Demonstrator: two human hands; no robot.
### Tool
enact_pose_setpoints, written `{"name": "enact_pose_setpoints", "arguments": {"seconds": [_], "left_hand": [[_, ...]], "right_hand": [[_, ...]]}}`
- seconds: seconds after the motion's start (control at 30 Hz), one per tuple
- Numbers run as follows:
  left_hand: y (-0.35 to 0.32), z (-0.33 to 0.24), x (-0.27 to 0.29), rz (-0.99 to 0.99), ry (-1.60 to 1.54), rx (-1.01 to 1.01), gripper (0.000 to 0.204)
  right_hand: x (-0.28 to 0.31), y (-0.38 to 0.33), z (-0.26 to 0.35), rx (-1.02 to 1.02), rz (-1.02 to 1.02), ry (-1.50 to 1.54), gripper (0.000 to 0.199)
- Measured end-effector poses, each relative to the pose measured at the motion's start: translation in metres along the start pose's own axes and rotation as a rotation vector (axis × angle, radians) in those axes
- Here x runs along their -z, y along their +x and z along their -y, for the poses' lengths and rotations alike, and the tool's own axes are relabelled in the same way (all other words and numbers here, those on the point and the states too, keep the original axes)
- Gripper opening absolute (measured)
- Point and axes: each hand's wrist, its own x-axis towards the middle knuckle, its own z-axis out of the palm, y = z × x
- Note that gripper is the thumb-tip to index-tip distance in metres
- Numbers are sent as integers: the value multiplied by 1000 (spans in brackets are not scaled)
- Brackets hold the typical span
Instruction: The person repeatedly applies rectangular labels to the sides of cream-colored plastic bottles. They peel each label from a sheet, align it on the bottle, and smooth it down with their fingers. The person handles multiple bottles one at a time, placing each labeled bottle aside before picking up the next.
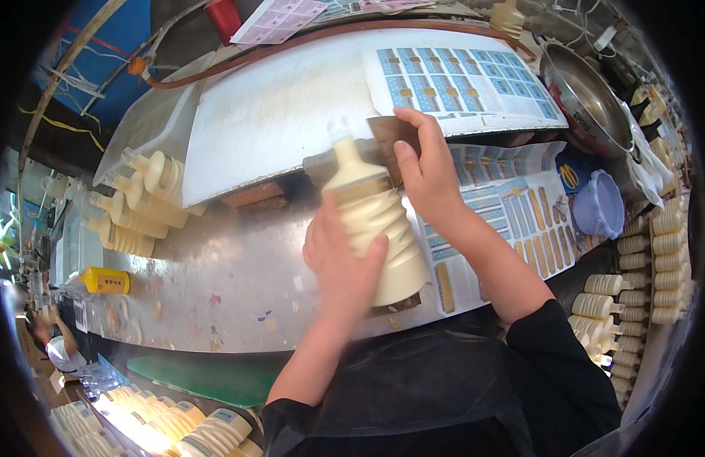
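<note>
And here the bottle [379, 228] is held mid-scene, over the near part of the counter [208, 297], its long axis set from near right to far left: the base is turned toward the body, the clear-tipped neck is pointed away and slightly left, toward the white board [269, 99]. The left hand [341, 255] is the nearer of the two, laid right on the ribbed body; the left flank is wrapped by the fingers, blurred as they are, and the thumb is set across the near face. The right hand [430, 164] is placed farther off, right of the neck, with a brown card [384, 145] pinched between thumb and fingers.

So everything is hinged, it seems, on this: the card is kept just right of neck and shoulder, its length roughly along the bottle's, while the body is gripped from the left. Whether shoulder and card are touching cannot be told. A darker band [364, 189] is seen across the shoulder, between both hands. To the right, a label sheet [512, 221] is spread; far left, other bottles [164, 177] are lined up, well apart from either hand.
</note>
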Motion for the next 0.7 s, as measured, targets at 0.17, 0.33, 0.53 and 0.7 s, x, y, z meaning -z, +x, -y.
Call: {"name": "enact_pose_setpoints", "arguments": {"seconds": [0.17,0.33,0.53,0.7], "left_hand": [[-3,0,-5,-26,46,91,96],[4,-4,1,39,-172,215,77],[-16,56,-43,96,-26,44,42],[-4,2,-6,-14,-134,216,68]], "right_hand": [[1,-1,51,58,153,-28,36],[-3,-17,59,581,179,-305,17],[-37,-39,75,602,352,-340,19],[-27,-32,74,459,325,-329,9]]}}
